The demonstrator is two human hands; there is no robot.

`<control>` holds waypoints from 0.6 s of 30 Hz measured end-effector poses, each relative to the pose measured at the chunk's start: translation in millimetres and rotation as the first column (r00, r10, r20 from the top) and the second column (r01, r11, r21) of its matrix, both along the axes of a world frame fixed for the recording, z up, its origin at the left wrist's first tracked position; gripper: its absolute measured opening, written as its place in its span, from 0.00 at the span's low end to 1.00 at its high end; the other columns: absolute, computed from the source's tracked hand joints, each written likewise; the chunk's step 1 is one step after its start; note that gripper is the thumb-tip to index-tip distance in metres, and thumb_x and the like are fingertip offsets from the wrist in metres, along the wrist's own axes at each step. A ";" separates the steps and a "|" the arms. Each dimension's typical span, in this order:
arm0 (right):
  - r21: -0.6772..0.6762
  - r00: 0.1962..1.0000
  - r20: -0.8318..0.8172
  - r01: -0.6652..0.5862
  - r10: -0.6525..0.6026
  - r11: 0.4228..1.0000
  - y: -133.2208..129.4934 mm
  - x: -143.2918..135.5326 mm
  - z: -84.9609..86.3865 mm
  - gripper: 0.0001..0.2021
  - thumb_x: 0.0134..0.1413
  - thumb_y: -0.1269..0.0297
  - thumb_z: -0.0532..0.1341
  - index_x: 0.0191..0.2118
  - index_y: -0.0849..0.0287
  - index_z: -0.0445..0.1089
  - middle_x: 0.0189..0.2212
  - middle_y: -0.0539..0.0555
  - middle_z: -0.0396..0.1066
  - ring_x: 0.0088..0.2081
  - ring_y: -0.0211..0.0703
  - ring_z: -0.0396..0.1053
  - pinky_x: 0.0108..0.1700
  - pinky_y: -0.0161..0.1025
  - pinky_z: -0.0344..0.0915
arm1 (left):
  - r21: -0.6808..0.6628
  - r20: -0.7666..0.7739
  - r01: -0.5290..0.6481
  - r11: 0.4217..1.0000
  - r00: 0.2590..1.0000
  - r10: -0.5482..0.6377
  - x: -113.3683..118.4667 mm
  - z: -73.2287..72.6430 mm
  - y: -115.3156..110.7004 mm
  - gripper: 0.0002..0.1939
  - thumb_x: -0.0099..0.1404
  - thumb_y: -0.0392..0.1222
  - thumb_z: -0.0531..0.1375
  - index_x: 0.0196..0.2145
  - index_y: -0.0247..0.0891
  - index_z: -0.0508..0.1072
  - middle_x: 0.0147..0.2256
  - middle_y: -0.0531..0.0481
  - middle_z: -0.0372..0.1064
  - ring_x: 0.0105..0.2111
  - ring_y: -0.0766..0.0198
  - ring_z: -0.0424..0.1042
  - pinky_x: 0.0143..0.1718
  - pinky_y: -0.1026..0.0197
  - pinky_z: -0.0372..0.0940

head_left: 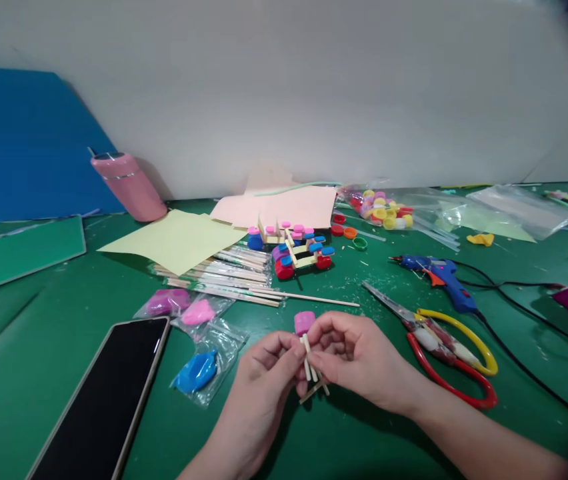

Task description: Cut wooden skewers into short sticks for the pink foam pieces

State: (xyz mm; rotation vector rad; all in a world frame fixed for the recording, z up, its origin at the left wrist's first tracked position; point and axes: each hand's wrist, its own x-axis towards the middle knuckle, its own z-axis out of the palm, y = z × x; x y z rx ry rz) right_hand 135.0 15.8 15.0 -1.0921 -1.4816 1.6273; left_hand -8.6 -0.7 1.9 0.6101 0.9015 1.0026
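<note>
My left hand [275, 370] and my right hand [351, 350] meet low in the middle of the view. Between their fingertips they pinch short pale wooden sticks [309, 363], some side by side. More short stick pieces [314, 392] show just below the fingers; whether these are held or lie on the table I cannot tell. A pink-purple lump [305, 323], apparently clay, is right behind the fingers. Beyond it stand small models [301, 257] made of sticks with red, blue, purple and pink parts. A long thin stick [321, 299] lies between them and my hands.
Scissors [429, 327] and a blue glue gun [437, 273] with its black cord lie to the right. A phone [104, 400] and bagged blue clay [197, 372] are at left. Behind are bundled sticks [229, 270], yellow paper [174, 240], a pink tumbler [129, 187] and bagged bottle caps [381, 208].
</note>
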 end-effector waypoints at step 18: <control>0.053 0.994 -0.016 -0.103 0.104 0.993 -3.7 6.6 -3.1 0.13 0.53 0.68 0.56 0.45 0.58 0.67 0.23 0.48 0.66 0.24 0.31 0.64 0.27 0.29 0.64 | -0.043 -0.031 0.050 0.998 0.998 -0.051 -0.9 -0.3 0.3 0.07 0.54 0.37 0.61 0.21 0.33 0.69 0.16 0.55 0.64 0.16 0.75 0.60 0.19 0.71 0.54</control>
